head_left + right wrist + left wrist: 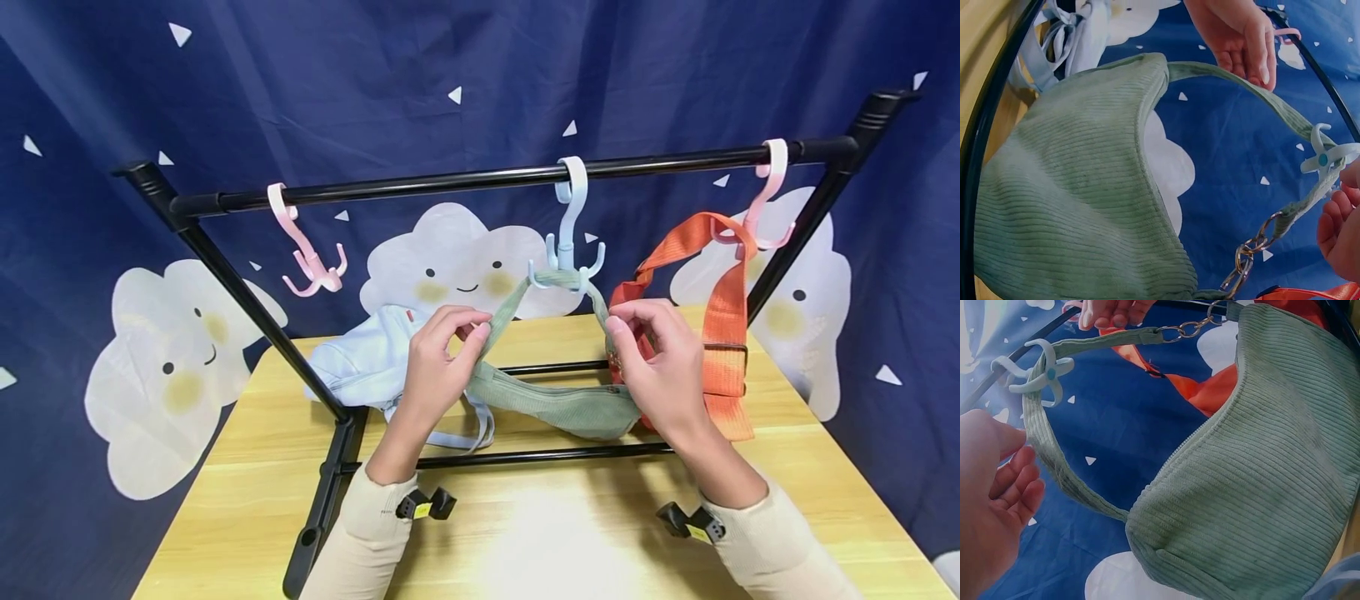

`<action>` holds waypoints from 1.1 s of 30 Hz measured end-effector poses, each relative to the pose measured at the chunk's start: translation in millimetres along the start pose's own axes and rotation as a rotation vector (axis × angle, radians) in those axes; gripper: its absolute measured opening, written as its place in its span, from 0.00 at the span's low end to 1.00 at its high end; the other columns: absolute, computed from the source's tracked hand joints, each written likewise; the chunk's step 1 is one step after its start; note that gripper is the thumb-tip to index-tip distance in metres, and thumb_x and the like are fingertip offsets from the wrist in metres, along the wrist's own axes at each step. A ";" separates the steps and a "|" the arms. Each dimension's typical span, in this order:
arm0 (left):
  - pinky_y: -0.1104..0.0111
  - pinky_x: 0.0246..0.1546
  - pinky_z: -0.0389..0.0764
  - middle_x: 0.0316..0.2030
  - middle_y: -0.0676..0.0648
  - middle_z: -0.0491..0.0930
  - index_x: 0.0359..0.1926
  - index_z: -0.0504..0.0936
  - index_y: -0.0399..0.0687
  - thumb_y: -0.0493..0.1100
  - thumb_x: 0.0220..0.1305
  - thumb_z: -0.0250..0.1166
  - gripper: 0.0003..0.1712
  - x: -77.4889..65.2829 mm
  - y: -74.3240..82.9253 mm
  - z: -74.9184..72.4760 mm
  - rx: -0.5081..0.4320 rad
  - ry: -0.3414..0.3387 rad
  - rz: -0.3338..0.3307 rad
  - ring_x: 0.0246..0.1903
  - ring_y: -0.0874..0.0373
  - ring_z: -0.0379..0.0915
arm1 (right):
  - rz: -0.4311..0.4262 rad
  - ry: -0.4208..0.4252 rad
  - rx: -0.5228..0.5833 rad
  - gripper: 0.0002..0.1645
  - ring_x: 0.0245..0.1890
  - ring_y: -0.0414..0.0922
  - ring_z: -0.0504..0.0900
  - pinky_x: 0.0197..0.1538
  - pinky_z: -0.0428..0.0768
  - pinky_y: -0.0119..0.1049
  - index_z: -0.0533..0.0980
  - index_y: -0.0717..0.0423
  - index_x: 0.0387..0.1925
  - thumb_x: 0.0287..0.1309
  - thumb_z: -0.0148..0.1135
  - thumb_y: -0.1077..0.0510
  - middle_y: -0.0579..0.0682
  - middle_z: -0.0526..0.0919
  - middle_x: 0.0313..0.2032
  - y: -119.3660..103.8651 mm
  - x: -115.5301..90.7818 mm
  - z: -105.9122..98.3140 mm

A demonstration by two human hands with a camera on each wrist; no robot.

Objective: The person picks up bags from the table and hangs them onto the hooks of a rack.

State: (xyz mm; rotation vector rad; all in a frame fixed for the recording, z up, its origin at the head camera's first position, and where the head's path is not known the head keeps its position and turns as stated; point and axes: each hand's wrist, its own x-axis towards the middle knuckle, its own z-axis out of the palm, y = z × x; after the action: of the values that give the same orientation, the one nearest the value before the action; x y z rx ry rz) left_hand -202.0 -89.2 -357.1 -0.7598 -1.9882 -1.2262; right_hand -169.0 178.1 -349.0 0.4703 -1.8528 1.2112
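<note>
A green corduroy shoulder bag (558, 408) hangs by its strap (1054, 456) from a light blue hook (572, 217) with several prongs. My left hand (444, 358) pinches the left side of the strap between thumb and forefinger. On the right side, my right hand (663, 358) pinches the strap below the hook, near the metal chain (1244, 256) that joins it to the bag. The bag's zipper edge faces up, and its body hangs beneath both hands.
The hook sits on the bar of a black rack (450, 181). A pink hook (307, 250) is at left; another pink hook (763, 200) at right carries an orange strap bag (726, 367). A pale blue bag (367, 350) lies on the wooden table (247, 475).
</note>
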 end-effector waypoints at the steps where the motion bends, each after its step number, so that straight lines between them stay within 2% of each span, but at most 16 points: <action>1: 0.72 0.40 0.81 0.41 0.45 0.87 0.45 0.89 0.41 0.37 0.70 0.67 0.07 -0.4 0.1 -0.3 0.000 -0.001 -0.002 0.34 0.57 0.79 | -0.010 -0.001 0.000 0.07 0.35 0.31 0.74 0.38 0.71 0.20 0.84 0.65 0.39 0.59 0.68 0.73 0.56 0.84 0.35 0.3 -0.6 0.6; 12: 0.67 0.38 0.82 0.40 0.45 0.87 0.45 0.89 0.41 0.36 0.70 0.67 0.07 -6.5 -5.5 -2.8 -0.013 -0.009 -0.006 0.34 0.57 0.79 | -0.113 -0.026 -0.020 0.07 0.37 0.32 0.76 0.45 0.75 0.20 0.83 0.65 0.39 0.57 0.70 0.72 0.56 0.84 0.35 1.4 -8.2 8.1; 19: 0.67 0.40 0.83 0.39 0.45 0.86 0.44 0.89 0.40 0.36 0.70 0.68 0.07 -8.5 -6.2 -5.1 -0.002 -0.010 -0.006 0.35 0.57 0.80 | -0.150 -0.043 -0.020 0.08 0.33 0.33 0.75 0.31 0.70 0.24 0.83 0.64 0.39 0.57 0.69 0.71 0.54 0.85 0.35 0.9 -12.7 13.7; 22: 0.69 0.40 0.83 0.39 0.45 0.86 0.45 0.89 0.40 0.36 0.70 0.68 0.07 -10.2 -6.9 -5.9 0.001 -0.012 -0.011 0.35 0.57 0.79 | -0.151 -0.056 -0.013 0.09 0.32 0.33 0.74 0.29 0.68 0.22 0.83 0.63 0.39 0.56 0.70 0.72 0.53 0.84 0.35 0.3 -15.6 16.3; 26: 0.73 0.40 0.82 0.39 0.45 0.86 0.45 0.89 0.40 0.36 0.69 0.68 0.07 -13.9 -9.6 -7.2 -0.003 -0.020 -0.017 0.35 0.57 0.79 | -0.155 -0.075 0.001 0.11 0.32 0.34 0.75 0.30 0.68 0.20 0.83 0.63 0.39 0.54 0.70 0.73 0.53 0.84 0.35 -0.2 -19.8 20.0; 30: 0.74 0.41 0.81 0.39 0.45 0.86 0.45 0.89 0.40 0.35 0.69 0.68 0.07 -17.3 -12.8 -9.3 -0.002 -0.030 -0.019 0.35 0.58 0.79 | -0.170 -0.093 0.009 0.12 0.34 0.38 0.76 0.32 0.69 0.21 0.84 0.62 0.40 0.53 0.70 0.73 0.53 0.85 0.36 -0.9 -23.6 23.2; 33: 0.74 0.41 0.81 0.38 0.45 0.86 0.44 0.89 0.39 0.34 0.69 0.68 0.06 -19.6 -15.3 -11.1 0.002 -0.032 -0.009 0.35 0.58 0.78 | -0.182 -0.107 0.014 0.12 0.35 0.40 0.78 0.37 0.73 0.22 0.84 0.61 0.41 0.53 0.70 0.72 0.52 0.85 0.36 -1.8 -26.1 25.8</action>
State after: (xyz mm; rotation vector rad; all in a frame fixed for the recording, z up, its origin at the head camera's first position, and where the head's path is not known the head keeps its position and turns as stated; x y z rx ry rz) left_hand -199.2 -107.8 -376.8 -0.7741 -2.0202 -1.2245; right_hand -164.5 151.2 -373.6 0.7075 -1.8476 1.0956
